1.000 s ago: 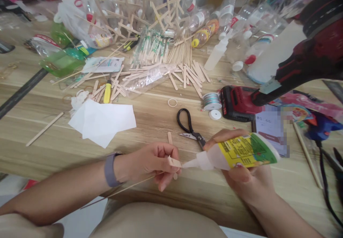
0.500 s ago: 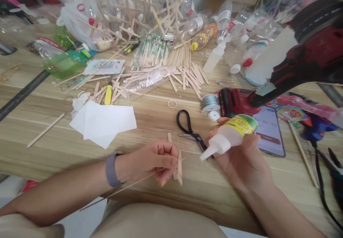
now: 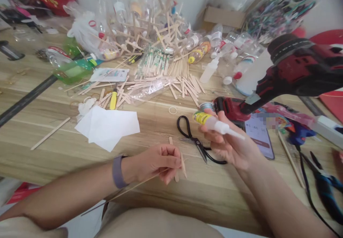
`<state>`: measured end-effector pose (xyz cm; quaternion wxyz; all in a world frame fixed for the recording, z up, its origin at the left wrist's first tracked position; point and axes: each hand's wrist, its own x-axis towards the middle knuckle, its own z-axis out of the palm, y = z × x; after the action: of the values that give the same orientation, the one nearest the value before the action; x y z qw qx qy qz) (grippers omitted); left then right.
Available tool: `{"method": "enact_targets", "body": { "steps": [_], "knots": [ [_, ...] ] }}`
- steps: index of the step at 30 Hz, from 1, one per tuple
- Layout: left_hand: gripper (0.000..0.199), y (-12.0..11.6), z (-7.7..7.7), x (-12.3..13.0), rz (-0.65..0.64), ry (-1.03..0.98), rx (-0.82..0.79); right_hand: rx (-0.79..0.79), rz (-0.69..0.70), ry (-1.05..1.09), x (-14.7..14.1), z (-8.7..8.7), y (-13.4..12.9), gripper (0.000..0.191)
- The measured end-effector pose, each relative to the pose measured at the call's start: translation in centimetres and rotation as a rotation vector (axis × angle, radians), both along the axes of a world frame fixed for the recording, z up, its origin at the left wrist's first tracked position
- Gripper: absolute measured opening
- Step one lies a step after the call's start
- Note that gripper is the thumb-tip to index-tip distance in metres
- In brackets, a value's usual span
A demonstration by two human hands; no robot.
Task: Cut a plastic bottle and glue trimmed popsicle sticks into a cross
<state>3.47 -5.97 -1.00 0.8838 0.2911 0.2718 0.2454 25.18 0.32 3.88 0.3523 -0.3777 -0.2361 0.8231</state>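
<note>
My left hand (image 3: 164,163) pinches a long thin wooden skewer (image 3: 139,181) near the front edge of the table. Short flat craft sticks (image 3: 183,166) show just right of its fingertips, crossed by the skewer's tip; whether the fingers grip them too is hidden. Raised over the table, my right hand (image 3: 225,141) has a small glue bottle (image 3: 210,121) with a yellow label between thumb and fingers, its white nozzle aimed right. Black-handled scissors (image 3: 197,143) lie open between the hands.
White paper sheets (image 3: 107,125) lie left of centre. Behind are piled craft sticks (image 3: 187,86), a yellow-handled tool (image 3: 113,100) and plastic bottles. A red-black power tool (image 3: 300,66), a phone (image 3: 258,134) and pliers (image 3: 324,186) occupy the right.
The glue bottle has turned in my right hand, its nozzle swinging from lower left to right. That hand has shifted slightly, uncovering the scissors' second handle. The camera view has shifted too.
</note>
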Motion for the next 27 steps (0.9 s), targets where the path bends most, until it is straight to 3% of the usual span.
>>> {"method": "enact_targets", "body": {
  "steps": [4,6,13,20,24,27],
  "knots": [
    [0.039,0.0,-0.3,0.1,-0.003,-0.024,0.022,-0.15,-0.079,0.004,-2.3,1.3,2.7,0.046],
    [0.038,0.1,-0.4,0.2,0.002,-0.031,0.025,-0.201,-0.083,-0.025,-3.6,1.7,4.0,0.049],
    [0.037,0.0,0.0,0.1,0.016,-0.043,0.027,-0.184,-0.116,-0.148,-6.4,0.3,6.7,0.04],
    [0.036,0.0,0.0,0.1,0.018,-0.035,0.026,-0.144,-0.181,-0.17,-6.3,-0.1,5.9,0.033],
    [0.034,0.8,0.9,-0.7,0.111,-0.101,0.09,0.04,-0.317,-0.349,-5.3,0.4,3.5,0.02],
    [0.027,1.5,2.0,-1.5,0.234,-0.153,0.142,0.448,-0.29,-0.644,-4.1,-0.1,0.2,0.02]
  ]
}}
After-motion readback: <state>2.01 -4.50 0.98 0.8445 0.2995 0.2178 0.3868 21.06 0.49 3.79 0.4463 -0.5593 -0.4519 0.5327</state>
